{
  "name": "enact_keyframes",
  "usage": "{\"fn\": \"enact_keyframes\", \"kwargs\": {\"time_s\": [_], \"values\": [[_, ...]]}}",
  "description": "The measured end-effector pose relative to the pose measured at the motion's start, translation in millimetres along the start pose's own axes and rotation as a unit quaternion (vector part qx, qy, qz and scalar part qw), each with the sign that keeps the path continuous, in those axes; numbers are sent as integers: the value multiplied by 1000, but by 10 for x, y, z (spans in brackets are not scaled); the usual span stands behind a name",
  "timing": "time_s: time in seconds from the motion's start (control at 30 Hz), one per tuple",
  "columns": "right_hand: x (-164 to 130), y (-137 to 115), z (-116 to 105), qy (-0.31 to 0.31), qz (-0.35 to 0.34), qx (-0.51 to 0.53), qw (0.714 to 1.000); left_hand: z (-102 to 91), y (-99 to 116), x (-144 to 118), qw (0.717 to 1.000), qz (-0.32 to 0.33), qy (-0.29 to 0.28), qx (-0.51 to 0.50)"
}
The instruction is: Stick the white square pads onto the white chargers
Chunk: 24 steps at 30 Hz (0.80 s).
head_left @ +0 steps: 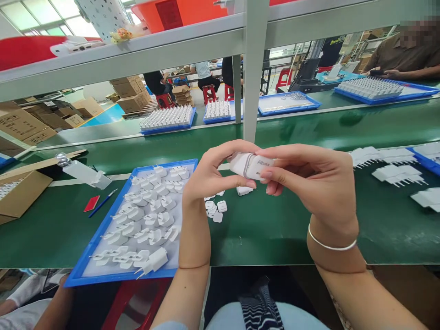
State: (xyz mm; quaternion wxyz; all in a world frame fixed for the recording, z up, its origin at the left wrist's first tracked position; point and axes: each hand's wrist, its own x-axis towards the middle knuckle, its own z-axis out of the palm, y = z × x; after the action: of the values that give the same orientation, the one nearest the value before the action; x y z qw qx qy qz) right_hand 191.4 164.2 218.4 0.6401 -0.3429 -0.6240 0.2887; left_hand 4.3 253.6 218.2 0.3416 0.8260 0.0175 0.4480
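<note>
Both hands hold a white charger plug (256, 167) above the green bench. It has a grey band round its middle and the word "Fibaks" on its right part. My left hand (202, 176) pinches the left end between thumb and fingers. My right hand (319, 178), with a bangle at the wrist, grips the right end. Its prongs, if any, are hidden from view. Beneath the hands lie small white flat pieces (217, 207), some with dark print, and a white block (244, 190). A blue-rimmed tray (120, 280) of white plug parts (149, 220) stands left of my left forearm.
White plugs (398, 173) lie in rows at right. Far left are a carton (24, 195), a clear bottle (84, 173), a red piece (91, 203) and a blue pen (103, 203). A metal post (255, 73) and shelf stand ahead. Another person's arm shows lower left.
</note>
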Motion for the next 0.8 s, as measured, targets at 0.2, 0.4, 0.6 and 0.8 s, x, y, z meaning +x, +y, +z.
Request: {"fn": "enact_keyframes", "kwargs": {"time_s": [0.2,0.4,0.6,0.8], "values": [[11,3,-4,5,-2,3,1000,1,-2,-3,1000,-7,-4,2],[24,13,-4,6,6,3,1000,-2,-12,-3,1000,-15,-1,19],[22,14,3,9,3,-11,1000,-2,-38,9,1000,1,1,23],[18,9,-4,8,1,-24,1000,-2,-62,14,1000,0,1,29]]}}
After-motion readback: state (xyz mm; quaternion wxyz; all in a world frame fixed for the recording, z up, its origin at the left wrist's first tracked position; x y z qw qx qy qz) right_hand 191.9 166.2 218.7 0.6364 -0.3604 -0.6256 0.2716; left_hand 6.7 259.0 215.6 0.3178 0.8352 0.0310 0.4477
